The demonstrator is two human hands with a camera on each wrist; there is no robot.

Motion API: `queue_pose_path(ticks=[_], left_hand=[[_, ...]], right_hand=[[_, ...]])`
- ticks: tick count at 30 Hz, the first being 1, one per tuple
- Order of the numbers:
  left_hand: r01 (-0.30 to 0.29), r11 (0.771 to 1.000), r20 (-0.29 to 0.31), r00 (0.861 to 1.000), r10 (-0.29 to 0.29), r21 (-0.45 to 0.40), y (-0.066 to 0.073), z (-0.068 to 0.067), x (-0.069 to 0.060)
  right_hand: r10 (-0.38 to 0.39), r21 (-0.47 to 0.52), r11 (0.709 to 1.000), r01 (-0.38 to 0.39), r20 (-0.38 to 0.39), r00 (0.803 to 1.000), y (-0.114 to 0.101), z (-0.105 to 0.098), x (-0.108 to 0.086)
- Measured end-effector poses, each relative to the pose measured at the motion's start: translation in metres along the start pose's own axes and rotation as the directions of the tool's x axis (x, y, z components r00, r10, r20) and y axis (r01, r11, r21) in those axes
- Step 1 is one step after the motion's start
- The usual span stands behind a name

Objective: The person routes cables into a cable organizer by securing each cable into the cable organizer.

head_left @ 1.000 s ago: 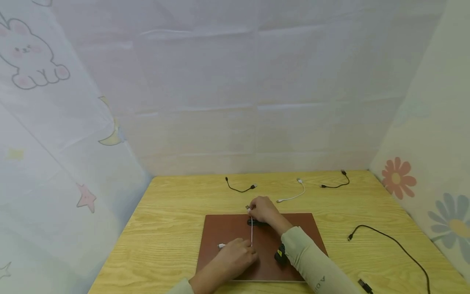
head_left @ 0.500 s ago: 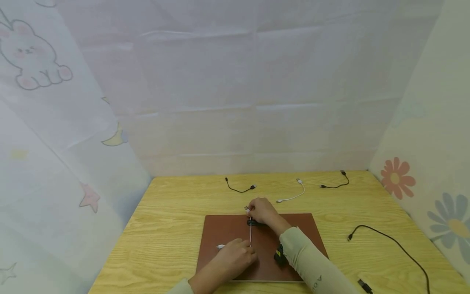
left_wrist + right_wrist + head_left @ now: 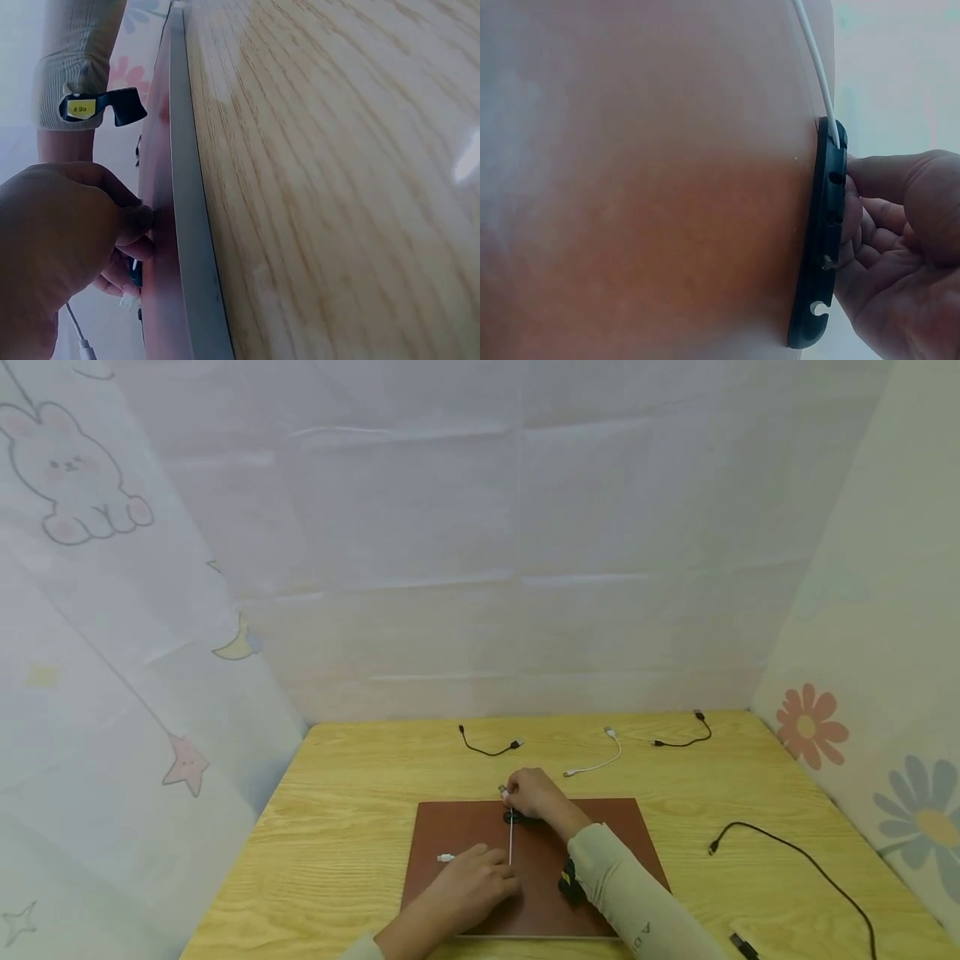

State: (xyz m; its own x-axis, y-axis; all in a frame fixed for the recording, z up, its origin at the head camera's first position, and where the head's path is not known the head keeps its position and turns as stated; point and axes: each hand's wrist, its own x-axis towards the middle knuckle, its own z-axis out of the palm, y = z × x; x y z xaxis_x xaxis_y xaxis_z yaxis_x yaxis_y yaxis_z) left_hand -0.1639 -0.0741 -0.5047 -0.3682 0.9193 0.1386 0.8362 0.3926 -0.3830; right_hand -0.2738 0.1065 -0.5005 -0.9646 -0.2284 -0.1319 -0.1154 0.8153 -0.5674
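A white USB cable (image 3: 511,843) runs taut between my two hands over a brown board (image 3: 543,881). My left hand (image 3: 474,885) pinches it low over the board's near half, and a white connector (image 3: 446,858) pokes out on that hand's left. At the board's far edge my right hand (image 3: 534,793) holds the cable near its USB plug (image 3: 503,791). Beneath that hand lies a black slotted cable holder (image 3: 817,240). In the right wrist view the white cable meets the holder's end slot; whether it is fully seated I cannot tell.
Behind the board lie a black cable (image 3: 487,752), a white cable (image 3: 600,765) and another black cable (image 3: 682,743). A longer black cable (image 3: 817,868) curves along the right of the wooden table (image 3: 300,860). Patterned cloth walls (image 3: 405,568) enclose the table.
Both hands stay in nearly the same places, still holding the white cable. The connector by my left hand has shifted slightly left and up, and the plug at my right hand has tilted.
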Motion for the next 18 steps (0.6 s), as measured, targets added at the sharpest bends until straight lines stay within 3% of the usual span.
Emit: queue_pose_path(ticks=[10, 18], left_hand=[[0.046, 0.998, -0.043, 0.998, -0.048, -0.035, -0.004, 0.007, -0.012], [0.115, 0.978, -0.144, 0.98, -0.14, -0.174, -0.005, 0.009, -0.021]], right_hand=[[-0.007, 0.029, 1.0, 0.005, 0.047, 0.999, 0.004, -0.005, -0.001], [0.009, 0.079, 0.997, -0.013, 0.056, 0.998, 0.006, -0.003, -0.002]])
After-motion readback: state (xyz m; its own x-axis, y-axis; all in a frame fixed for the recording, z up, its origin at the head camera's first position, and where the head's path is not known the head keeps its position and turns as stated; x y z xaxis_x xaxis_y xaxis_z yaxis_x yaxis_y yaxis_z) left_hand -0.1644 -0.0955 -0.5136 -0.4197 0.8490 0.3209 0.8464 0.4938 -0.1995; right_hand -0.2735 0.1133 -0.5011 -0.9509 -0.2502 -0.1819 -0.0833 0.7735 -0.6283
